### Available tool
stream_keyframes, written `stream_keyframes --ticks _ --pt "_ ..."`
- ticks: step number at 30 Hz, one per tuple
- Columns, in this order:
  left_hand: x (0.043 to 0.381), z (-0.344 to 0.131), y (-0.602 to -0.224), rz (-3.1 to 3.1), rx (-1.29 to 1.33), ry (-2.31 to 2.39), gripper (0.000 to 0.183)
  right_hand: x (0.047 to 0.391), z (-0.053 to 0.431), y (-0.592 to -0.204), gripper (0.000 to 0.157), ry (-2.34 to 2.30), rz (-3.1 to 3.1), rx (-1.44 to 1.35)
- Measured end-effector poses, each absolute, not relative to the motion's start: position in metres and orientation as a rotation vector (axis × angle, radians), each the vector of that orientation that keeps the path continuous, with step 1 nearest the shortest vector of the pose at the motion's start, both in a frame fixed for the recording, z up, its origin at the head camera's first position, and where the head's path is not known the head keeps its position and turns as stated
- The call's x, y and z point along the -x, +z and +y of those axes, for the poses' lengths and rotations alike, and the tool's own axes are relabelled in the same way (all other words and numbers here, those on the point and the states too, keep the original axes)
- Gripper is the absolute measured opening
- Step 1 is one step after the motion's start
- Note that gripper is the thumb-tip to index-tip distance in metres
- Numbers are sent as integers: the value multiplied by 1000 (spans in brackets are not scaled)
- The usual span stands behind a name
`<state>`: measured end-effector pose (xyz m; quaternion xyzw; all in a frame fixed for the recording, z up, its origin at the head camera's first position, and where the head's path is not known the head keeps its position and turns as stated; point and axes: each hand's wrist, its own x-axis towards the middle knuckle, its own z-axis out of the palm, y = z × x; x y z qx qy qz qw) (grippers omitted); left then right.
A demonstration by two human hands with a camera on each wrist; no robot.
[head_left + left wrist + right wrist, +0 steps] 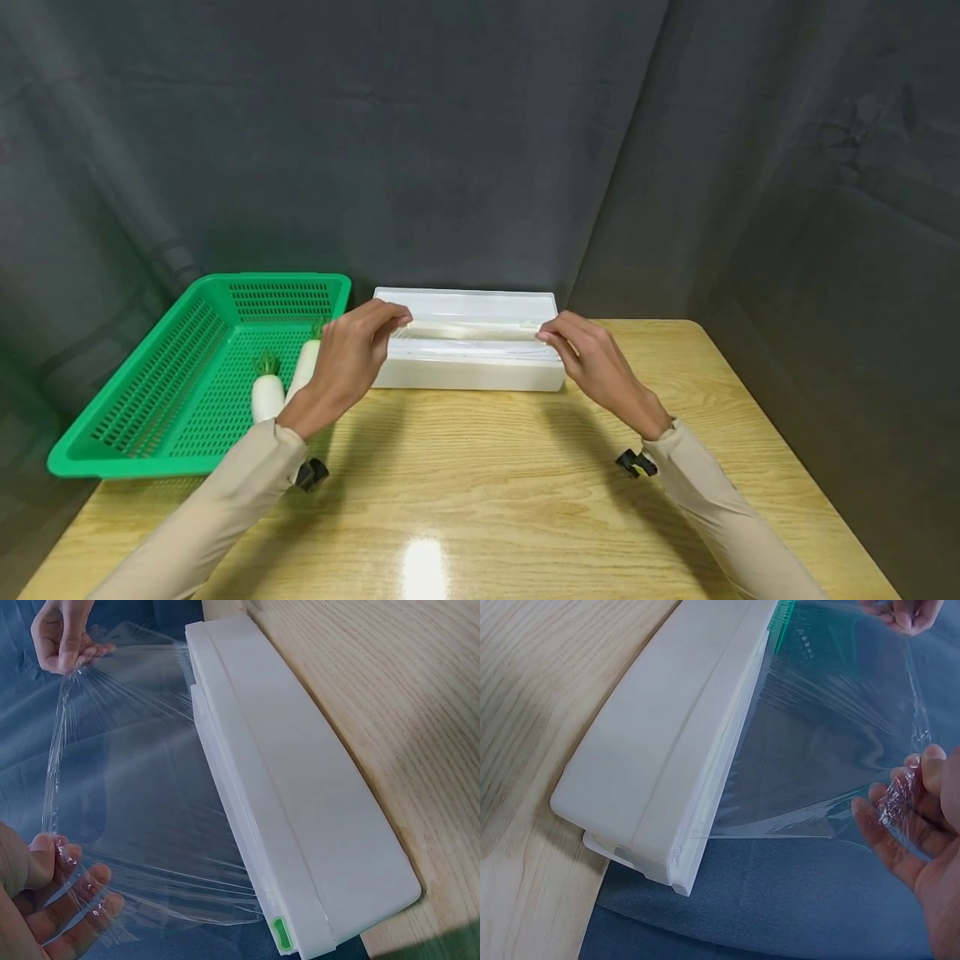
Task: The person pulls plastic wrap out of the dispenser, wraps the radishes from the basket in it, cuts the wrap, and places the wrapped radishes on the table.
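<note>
A long white cling film dispenser (468, 374) stands at the table's back edge, and a sheet of clear cling film (150, 772) stretches up out of it. My left hand (356, 346) pinches one corner of the film between thumb and fingers, near the dispenser's left end. At the opposite corner, my right hand (592, 360) pinches the film, which bunches up over its fingers in the right wrist view. Between both hands the film's free edge is pulled taut. A small green piece (282, 934) shows at one end of the dispenser in the left wrist view.
To the left is a green plastic basket (75, 463) with slotted walls. Inside lie a white radish (267, 398) with green stalks and a second radish (305, 367), partly behind my left hand. Dark curtain (465, 150) hangs behind the wooden table (480, 483).
</note>
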<state>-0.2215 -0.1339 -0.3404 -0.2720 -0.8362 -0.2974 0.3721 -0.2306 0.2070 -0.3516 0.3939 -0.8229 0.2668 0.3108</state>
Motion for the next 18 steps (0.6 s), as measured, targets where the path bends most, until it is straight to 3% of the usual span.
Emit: stream_keyframes --ticks 18 --pt "222 -135 -336 -2097 699 -731 4 231 204 -347 11 647 -2108 -1032"
